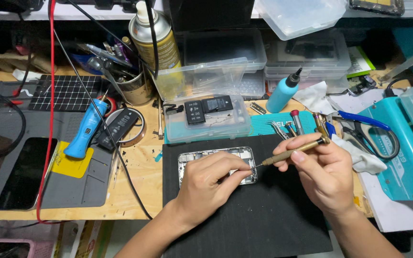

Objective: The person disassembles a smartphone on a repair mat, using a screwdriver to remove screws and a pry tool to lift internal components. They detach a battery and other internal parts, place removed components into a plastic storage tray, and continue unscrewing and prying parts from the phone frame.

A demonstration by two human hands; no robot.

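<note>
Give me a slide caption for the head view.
Left hand steadies an opened phone while right hand applies a brass screwdriver.
</note>
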